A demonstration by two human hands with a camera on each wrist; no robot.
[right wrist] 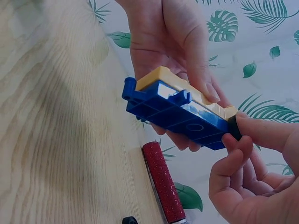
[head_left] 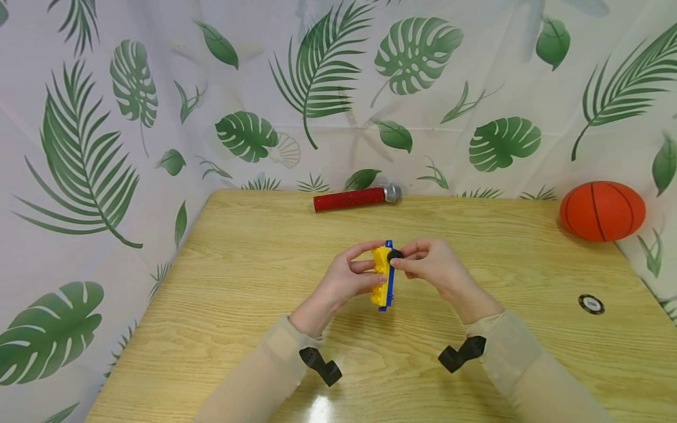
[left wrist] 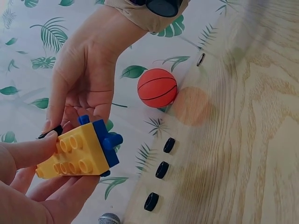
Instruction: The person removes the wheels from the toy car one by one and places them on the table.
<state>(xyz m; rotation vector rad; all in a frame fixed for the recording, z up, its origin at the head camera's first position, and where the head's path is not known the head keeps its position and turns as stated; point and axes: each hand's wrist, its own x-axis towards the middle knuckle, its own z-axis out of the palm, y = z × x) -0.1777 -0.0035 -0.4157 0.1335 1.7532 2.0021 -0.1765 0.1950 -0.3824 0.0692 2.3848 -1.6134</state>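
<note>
My left hand point(head_left: 353, 276) grips a yellow brick block on a blue base plate point(head_left: 384, 276), held on edge above the wooden table point(head_left: 243, 276). In the right wrist view the blue underside point(right wrist: 180, 112) faces the camera; the left wrist view shows the yellow studs point(left wrist: 77, 154). My right hand point(head_left: 428, 267) pinches a small black wheel point(head_left: 394, 255) against the upper end of the blue plate point(right wrist: 232, 128). Three more black wheels point(left wrist: 161, 170) lie in a row on the table in the left wrist view.
A red glitter microphone point(head_left: 355, 198) lies at the table's far edge. An orange basketball point(head_left: 602, 210) sits at the far right corner. A black and white disc point(head_left: 591, 304) lies near the right edge. A leaf-print cloth point(head_left: 158, 117) surrounds the table.
</note>
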